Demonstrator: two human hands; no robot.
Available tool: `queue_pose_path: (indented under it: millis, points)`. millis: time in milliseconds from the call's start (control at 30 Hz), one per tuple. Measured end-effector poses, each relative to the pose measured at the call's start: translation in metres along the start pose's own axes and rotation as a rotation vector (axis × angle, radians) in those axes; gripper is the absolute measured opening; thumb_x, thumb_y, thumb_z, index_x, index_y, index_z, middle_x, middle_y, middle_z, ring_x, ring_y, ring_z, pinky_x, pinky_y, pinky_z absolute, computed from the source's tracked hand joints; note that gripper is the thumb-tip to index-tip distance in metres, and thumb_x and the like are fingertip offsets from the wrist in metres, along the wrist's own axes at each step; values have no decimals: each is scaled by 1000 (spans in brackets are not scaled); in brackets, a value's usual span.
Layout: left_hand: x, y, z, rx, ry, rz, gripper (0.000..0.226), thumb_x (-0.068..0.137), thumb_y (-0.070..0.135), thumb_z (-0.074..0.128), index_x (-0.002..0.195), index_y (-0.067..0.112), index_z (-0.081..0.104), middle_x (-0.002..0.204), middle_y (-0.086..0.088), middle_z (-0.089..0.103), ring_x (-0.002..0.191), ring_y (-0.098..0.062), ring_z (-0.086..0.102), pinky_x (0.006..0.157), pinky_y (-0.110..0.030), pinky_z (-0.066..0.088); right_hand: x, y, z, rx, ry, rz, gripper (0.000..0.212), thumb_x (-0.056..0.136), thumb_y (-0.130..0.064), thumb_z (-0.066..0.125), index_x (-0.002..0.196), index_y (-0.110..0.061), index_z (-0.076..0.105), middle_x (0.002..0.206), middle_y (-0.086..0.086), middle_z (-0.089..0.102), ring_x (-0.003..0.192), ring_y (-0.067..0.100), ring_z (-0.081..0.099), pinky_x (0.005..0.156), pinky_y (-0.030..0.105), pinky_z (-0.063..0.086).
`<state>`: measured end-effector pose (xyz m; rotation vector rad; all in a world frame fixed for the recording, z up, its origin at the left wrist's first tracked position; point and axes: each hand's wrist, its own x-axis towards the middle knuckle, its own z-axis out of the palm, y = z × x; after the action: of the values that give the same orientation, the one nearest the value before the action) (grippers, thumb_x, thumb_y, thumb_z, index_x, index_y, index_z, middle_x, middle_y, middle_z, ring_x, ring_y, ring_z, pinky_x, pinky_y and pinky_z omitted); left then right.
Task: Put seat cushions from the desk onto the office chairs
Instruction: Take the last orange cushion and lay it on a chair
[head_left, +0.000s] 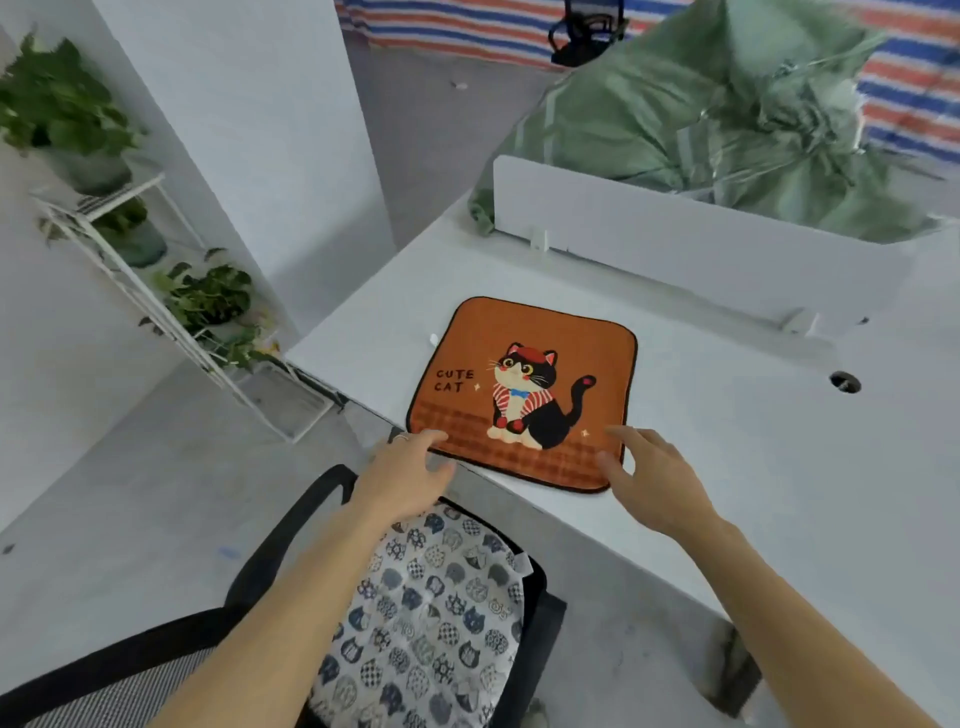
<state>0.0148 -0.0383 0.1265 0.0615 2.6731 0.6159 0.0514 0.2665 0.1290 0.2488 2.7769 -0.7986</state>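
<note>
My left hand (410, 475) and right hand (649, 480), fingers spread and gripping nothing, rest on the near edge of the orange cat cushion (524, 389) on the white desk (753, 467); a cat-print cushion (431, 613) lies on the office chair (291, 525).

A cat-print seat cushion (524, 392) lies flat on the desk (727, 467), near its front edge and toward its left end, with a partition panel (701, 244) standing behind it and a large bag (701, 119) beyond that panel. The left hand (410, 478) rests at the cushion's near left corner and the right hand (654, 478) at its near right corner, fingers spread. Below the desk edge, in front, an office chair (291, 525) carries a second cushion (431, 623) on its seat, and a plant shelf (156, 291) stands on the floor to the left.
</note>
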Motion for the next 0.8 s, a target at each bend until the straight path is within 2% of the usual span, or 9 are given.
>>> queue_pose_path:
  millis: [100, 133, 200, 267, 333, 467, 567, 700, 800]
  points:
    - [47, -3, 10, -121, -48, -85, 52, 98, 45, 49, 147, 29, 40, 144, -2, 48, 83, -6, 60, 80, -30, 48, 59, 14, 16, 17, -11, 138, 58, 98, -54, 43, 149, -27, 36, 150, 3, 43, 127, 29, 52, 97, 48, 50]
    - [65, -5, 15, -141, -59, -120, 53, 98, 45, 49, 147, 29, 39, 145, -4, 47, 83, -10, 62, 78, -31, 50, 80, 21, 25, 48, -37, 209, 64, 96, -59, 45, 149, -25, 34, 148, 5, 43, 125, 30, 54, 95, 49, 51]
    - [94, -14, 26, -133, -80, -181, 56, 96, 48, 50, 148, 30, 37, 151, -6, 37, 103, -23, 64, 86, -37, 54, 112, 35, 44, 119, -80, 369, 80, 90, -68, 49, 150, -20, 29, 146, 11, 42, 125, 35, 52, 97, 53, 51]
    - [122, -24, 40, -96, -105, -239, 59, 95, 49, 50, 148, 30, 35, 156, -8, 24, 120, -27, 56, 98, -41, 50, 139, 50, 67, 117, -85, 482, 90, 86, -71, 54, 151, -14, 28, 148, 15, 36, 133, 40, 42, 101, 55, 46]
    - [143, -31, 50, -84, -100, -272, 60, 96, 49, 50, 150, 30, 33, 160, -8, 14, 129, -29, 49, 106, -42, 44, 153, 59, 85, 81, 0, 515, 92, 84, -70, 59, 149, -13, 30, 149, 14, 31, 136, 40, 35, 102, 56, 43]
    - [181, -47, 65, -83, -15, -367, 60, 96, 47, 52, 150, 30, 33, 163, -13, 3, 140, -36, 37, 114, -44, 34, 168, 72, 107, 104, 104, 488, 91, 80, -69, 66, 149, -23, 27, 146, 13, 33, 135, 38, 35, 106, 55, 38]
    - [192, -55, 74, -100, 73, -409, 47, 95, 43, 54, 139, 28, 42, 160, -18, 14, 135, -35, 43, 109, -43, 38, 171, 80, 104, 151, 57, 486, 91, 79, -65, 71, 148, -25, 26, 145, 11, 34, 135, 37, 35, 107, 57, 39]
    - [193, -54, 78, -101, 132, -433, 33, 95, 41, 56, 116, 18, 47, 152, -18, 27, 122, -32, 53, 95, -41, 45, 176, 80, 95, 194, -56, 520, 80, 80, -48, 78, 141, -24, 33, 141, 9, 32, 133, 34, 34, 103, 53, 43]
    - [192, -48, 77, -169, 188, -445, 39, 96, 36, 58, 122, 11, 42, 143, -17, 34, 96, -29, 55, 83, -40, 47, 174, 75, 90, 173, -147, 549, 69, 81, -29, 75, 138, -21, 36, 138, 10, 32, 130, 34, 34, 99, 48, 43]
